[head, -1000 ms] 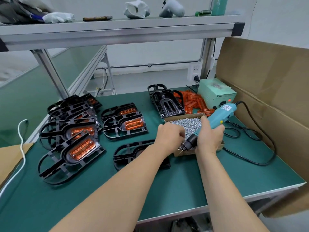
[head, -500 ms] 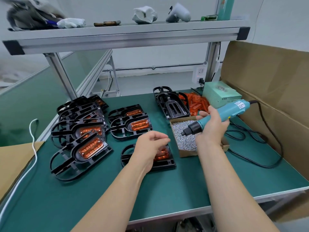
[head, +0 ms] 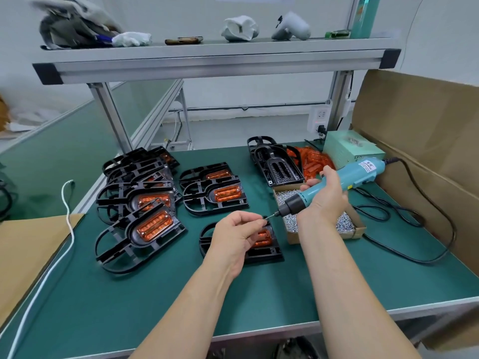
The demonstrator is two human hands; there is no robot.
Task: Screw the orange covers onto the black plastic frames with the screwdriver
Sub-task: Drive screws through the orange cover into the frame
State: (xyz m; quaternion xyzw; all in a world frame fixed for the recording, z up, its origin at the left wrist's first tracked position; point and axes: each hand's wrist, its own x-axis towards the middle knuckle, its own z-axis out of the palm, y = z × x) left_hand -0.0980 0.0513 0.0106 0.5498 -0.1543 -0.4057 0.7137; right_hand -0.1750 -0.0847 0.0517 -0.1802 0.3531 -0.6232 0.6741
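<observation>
Green matting covers the worktop, with an aluminium shelf overhead and a cardboard wall along the right edge.

Your right hand has its fingers wrapped round the blue screwdriver, held slanted with the bit pointing down and left. Your left hand has thumb and forefinger pinched on a small dark piece at the bit tip; it is too small to identify. The other fingers are curled.

The frame in work lies flat near the middle of the worktop, directly below your left hand. Its orange cover is seated in it. Your left hand hides the centre of the frame and part of the cover, so the fixing points cannot be checked.

The screw box sits just right of that frame; your right wrist crosses over it. Behind it, toward the far edge, stand empty black frames and, beside them, a pile of loose orange covers. A green power unit occupies the far right corner, and its black cable loops along the right edge.

Fitted frames are stacked at the left edge, with two more between them and the frame in work. A white cord and a cardboard sheet lie at the near left corner.
</observation>
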